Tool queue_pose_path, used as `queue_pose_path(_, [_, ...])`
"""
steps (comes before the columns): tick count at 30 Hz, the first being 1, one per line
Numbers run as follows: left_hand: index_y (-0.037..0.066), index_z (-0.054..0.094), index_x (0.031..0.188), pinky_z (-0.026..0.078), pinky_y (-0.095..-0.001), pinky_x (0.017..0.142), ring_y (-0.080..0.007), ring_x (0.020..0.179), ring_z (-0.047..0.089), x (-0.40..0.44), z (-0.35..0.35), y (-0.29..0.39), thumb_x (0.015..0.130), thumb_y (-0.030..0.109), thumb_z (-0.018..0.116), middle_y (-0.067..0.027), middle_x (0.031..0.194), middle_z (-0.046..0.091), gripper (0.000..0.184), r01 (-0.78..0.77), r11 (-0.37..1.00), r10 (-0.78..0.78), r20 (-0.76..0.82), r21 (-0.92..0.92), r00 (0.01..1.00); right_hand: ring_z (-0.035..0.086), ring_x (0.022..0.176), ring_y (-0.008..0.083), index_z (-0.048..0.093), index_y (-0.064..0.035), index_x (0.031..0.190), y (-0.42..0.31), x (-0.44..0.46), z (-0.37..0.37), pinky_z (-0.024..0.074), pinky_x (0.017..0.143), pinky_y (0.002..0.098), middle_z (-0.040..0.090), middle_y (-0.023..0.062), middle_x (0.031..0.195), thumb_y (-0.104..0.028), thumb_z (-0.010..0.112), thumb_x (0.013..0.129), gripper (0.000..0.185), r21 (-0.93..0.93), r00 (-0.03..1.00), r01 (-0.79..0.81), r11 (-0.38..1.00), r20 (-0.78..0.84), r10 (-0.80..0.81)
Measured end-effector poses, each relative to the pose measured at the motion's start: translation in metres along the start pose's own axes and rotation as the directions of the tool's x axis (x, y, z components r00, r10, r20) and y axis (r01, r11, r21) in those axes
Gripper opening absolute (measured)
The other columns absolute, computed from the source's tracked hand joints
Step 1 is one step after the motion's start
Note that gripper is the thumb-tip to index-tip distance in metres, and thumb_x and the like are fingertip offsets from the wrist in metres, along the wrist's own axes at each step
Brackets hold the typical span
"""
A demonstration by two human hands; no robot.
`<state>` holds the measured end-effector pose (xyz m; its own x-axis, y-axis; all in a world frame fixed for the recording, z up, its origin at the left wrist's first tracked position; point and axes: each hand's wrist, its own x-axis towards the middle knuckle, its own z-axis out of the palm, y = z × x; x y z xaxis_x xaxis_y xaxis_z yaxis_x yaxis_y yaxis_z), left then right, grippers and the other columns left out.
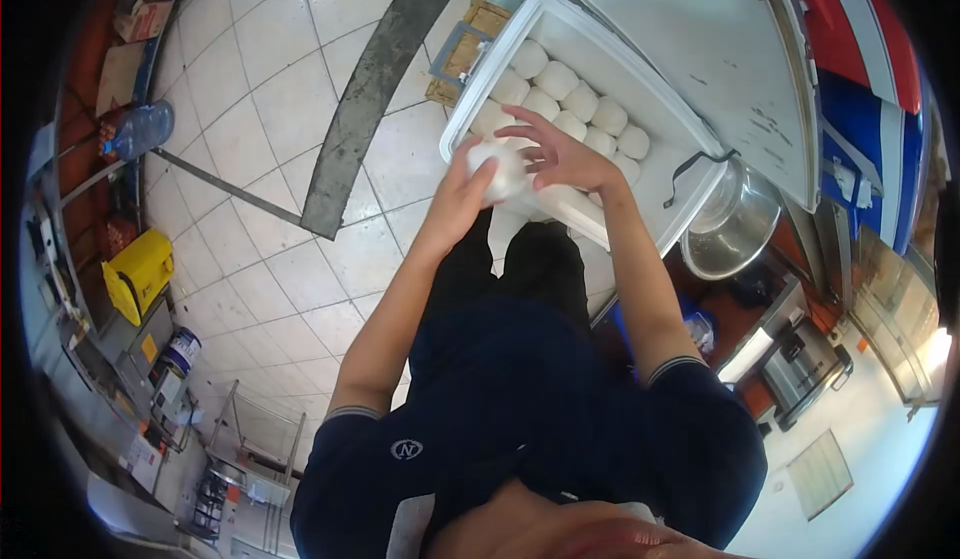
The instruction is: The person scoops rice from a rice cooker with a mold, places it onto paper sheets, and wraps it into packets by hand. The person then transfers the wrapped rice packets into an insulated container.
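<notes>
A smooth white dough ball [505, 175] rests in my left hand [462, 202], whose thumb lies across its near side. My right hand [568, 159] is just right of the ball, fingers apart and curved toward it; whether the fingertips touch it I cannot tell. Beneath and beyond both hands stands a white cooler box [665, 149], its inside partly covered by my right hand and forearm. Rows of similar white dough balls [556, 80] lie inside it, close against each other.
The cooler's lid [700, 49] leans open at the far right side. A metal pot [738, 221] stands beside the box. On the left are a yellow container [140, 274] and a water bottle [143, 131]. A dark strip [375, 89] crosses the tiled floor [285, 89].
</notes>
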<state>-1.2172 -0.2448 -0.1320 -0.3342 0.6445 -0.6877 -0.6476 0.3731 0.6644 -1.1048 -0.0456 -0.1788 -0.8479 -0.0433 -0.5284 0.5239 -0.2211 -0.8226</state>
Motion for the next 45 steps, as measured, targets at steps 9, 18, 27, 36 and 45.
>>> queue_pose_path(9, [0.006,0.051,0.143,0.045,-0.0361,0.104,-0.0212,0.128,0.054,-0.008,0.002,-0.02,0.104,0.032,0.054,-0.0101,0.142,0.058,0.047,0.004,0.984,-0.013,0.05,0.18,0.999,0.05,0.134,0.033,0.035,-0.0023,0.152,0.102,0.105,-0.041,0.0382,0.115,0.0409,0.049,0.0264,0.143,-0.023,0.084,0.079,0.091,-0.49,0.845,-0.13,0.862,-0.51,-0.163])
queue_pose_path(18, [0.002,0.069,0.12,0.047,-0.0313,0.096,-0.0163,0.112,0.061,-0.022,0.028,-0.014,0.105,0.024,0.053,-0.0095,0.134,0.066,0.031,-0.158,0.926,0.057,0.288,0.342,0.956,0.06,0.119,0.0329,0.048,-0.0092,0.145,0.11,0.048,-0.035,0.0506,0.101,0.0407,0.056,0.0197,0.138,-0.01,0.073,0.086,0.064,-0.533,0.748,-0.079,0.842,-0.591,-0.303])
queue_pose_path(27, [0.006,0.068,0.123,0.049,-0.032,0.093,-0.0163,0.111,0.064,-0.006,0.193,-0.036,0.104,0.026,0.054,-0.0059,0.124,0.069,0.031,-0.248,0.763,-0.237,0.616,0.597,0.752,0.069,0.079,0.0307,0.073,-0.0039,0.088,0.18,-0.358,0.085,0.0534,0.075,0.0411,0.071,0.0148,0.084,-0.01,0.074,0.082,0.009,-0.142,0.048,-0.2,0.969,-0.99,-0.135])
queue_pose_path(36, [0.008,0.067,0.121,0.047,-0.0339,0.094,-0.0161,0.109,0.064,-0.079,0.4,-0.165,0.104,0.028,0.057,-0.0051,0.126,0.068,0.028,-0.465,0.498,-0.538,0.681,0.732,0.497,0.063,0.112,0.0355,0.065,-0.0104,0.12,0.514,-0.745,0.317,0.0495,0.096,0.0446,0.068,0.0178,0.114,-0.03,0.08,0.08,0.046,0.796,-0.943,-0.114,0.594,-0.276,0.189])
queue_pose_path(45, [0.005,0.067,0.121,0.048,-0.032,0.095,-0.0168,0.112,0.064,-0.21,0.551,-0.355,0.104,0.025,0.055,-0.0056,0.122,0.07,0.028,-0.658,0.231,-0.862,0.464,0.717,0.204,0.052,0.127,0.0365,0.041,-0.0068,0.14,0.604,-0.816,0.344,0.044,0.106,0.0471,0.056,0.0234,0.129,-0.037,0.092,0.065,0.095,0.74,-0.914,0.238,0.629,-0.047,0.402])
